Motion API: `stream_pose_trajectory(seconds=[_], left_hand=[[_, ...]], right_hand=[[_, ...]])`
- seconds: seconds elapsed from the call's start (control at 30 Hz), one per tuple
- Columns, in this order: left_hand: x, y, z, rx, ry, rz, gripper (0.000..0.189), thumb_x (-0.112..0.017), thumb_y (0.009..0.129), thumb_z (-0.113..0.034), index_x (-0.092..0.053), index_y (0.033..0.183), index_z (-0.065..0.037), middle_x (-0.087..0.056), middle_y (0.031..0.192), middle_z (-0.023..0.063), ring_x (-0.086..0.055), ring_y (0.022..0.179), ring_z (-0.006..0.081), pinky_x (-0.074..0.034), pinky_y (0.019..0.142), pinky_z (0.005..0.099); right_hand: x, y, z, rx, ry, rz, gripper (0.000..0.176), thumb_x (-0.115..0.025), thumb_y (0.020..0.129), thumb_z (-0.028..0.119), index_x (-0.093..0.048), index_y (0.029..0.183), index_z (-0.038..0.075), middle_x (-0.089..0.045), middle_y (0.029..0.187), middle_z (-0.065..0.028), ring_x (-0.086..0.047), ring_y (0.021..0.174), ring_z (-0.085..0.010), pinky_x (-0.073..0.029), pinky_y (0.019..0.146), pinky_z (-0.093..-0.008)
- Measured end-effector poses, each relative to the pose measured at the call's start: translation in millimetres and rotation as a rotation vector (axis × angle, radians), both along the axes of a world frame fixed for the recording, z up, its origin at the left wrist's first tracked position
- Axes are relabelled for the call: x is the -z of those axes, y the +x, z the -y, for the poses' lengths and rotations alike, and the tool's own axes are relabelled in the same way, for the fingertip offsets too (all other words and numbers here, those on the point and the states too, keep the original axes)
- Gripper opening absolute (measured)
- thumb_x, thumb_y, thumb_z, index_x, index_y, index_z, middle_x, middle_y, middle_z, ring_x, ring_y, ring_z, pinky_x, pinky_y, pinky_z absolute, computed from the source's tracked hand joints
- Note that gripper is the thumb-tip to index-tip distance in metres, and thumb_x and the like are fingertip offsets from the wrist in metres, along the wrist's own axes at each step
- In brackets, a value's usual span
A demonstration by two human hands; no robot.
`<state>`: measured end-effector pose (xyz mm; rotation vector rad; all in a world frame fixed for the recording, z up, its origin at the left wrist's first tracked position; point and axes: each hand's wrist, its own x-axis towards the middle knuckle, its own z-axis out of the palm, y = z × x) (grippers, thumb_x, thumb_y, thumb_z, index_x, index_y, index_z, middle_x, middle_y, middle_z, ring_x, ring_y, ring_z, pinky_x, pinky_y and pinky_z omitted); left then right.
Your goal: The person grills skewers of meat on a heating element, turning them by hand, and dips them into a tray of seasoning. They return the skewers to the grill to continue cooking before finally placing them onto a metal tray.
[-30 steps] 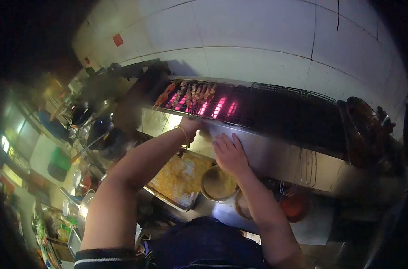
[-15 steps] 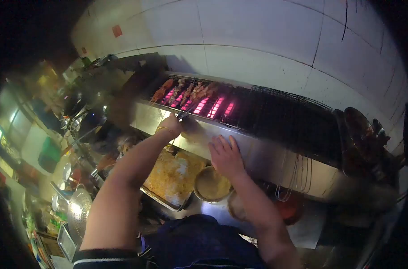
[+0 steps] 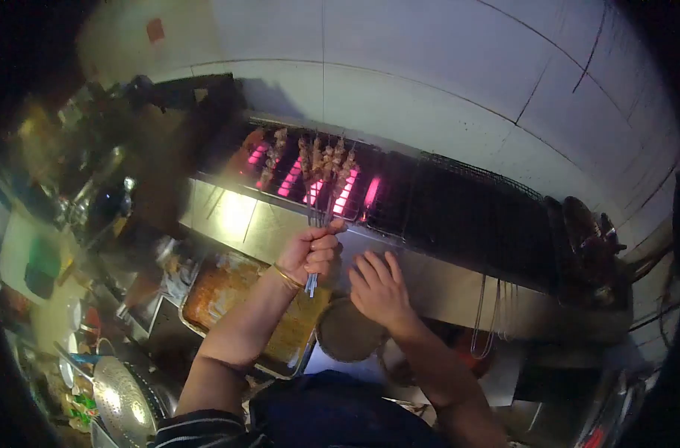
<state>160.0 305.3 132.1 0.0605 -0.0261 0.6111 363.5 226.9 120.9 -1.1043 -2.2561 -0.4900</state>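
- left hand (image 3: 314, 250): closed in a fist round the sticks of several skewers (image 3: 327, 164), their ends poking out below it
- those skewers: meat over the grill (image 3: 467, 205), left of its middle, above glowing bars (image 3: 289, 179), sticks crossing its front edge
- right hand (image 3: 381, 290): open, fingers a little bent and apart, holding nothing, near the grill's front edge; cannot tell if it touches the panel (image 3: 437, 278)
- lone skewer (image 3: 273, 158): on the grill, nearer its left end
- bowl (image 3: 347, 360): just beside the tray's (image 3: 298, 366) right edge
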Motion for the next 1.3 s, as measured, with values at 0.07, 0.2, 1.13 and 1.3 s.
stream_pose_trajectory(seconds=[0.07, 0.2, 1.13, 1.3], left_hand=[[8.0, 3.1, 0.6, 0.063, -0.001, 0.233, 0.035, -0.039, 0.097, -0.018, -0.047, 0.128, -0.005, -0.035, 0.065, -0.0009, -0.029, 0.047, 0.0071, -0.026, 0.039, 0.0203], [3.1, -1.0, 6.2, 0.032, -0.057, 0.232, 0.041, -0.039, 0.096, -0.018, -0.043, 0.135, -0.005, -0.037, 0.068, 0.0009, -0.034, 0.051, 0.0090, -0.030, 0.042, 0.0221], [119.6, -38.5, 211.5, -0.084, -0.029, -0.843, 0.033, -0.048, 0.093, -0.031, -0.045, 0.064, -0.015, -0.041, 0.055, -0.0010, -0.038, 0.046, 0.0125, -0.027, 0.041, 0.0269], [90.8, -36.9, 220.7, -0.167, -0.006, -1.062, 0.031, -0.047, 0.096, -0.028, -0.049, 0.068, -0.013, -0.041, 0.053, -0.0026, -0.035, 0.039, 0.0096, -0.024, 0.036, 0.0284]], right_hand=[[2.7, -1.9, -2.0, 0.018, -0.011, 0.006, 0.018, -0.061, 0.075, 0.019, -0.066, 0.092, 0.013, -0.061, 0.113, -0.0039, -0.054, 0.113, -0.0212, -0.036, 0.101, -0.0478], [3.2, -9.5, -2.9, 0.070, 0.002, 0.010, 0.019, -0.062, 0.074, 0.020, -0.067, 0.092, 0.015, -0.062, 0.112, -0.0020, -0.054, 0.112, -0.0203, -0.036, 0.101, -0.0471], [10.8, -6.5, 1.1, 0.100, 0.021, 0.023, 0.026, -0.061, 0.077, 0.022, -0.065, 0.102, 0.021, -0.058, 0.119, -0.0008, -0.049, 0.118, -0.0196, -0.031, 0.106, -0.0483], [18.1, -4.4, 2.7, 0.113, 0.051, -0.013, 0.031, -0.062, 0.076, 0.022, -0.063, 0.107, 0.023, -0.056, 0.121, -0.0012, -0.049, 0.119, -0.0206, -0.030, 0.107, -0.0496]])
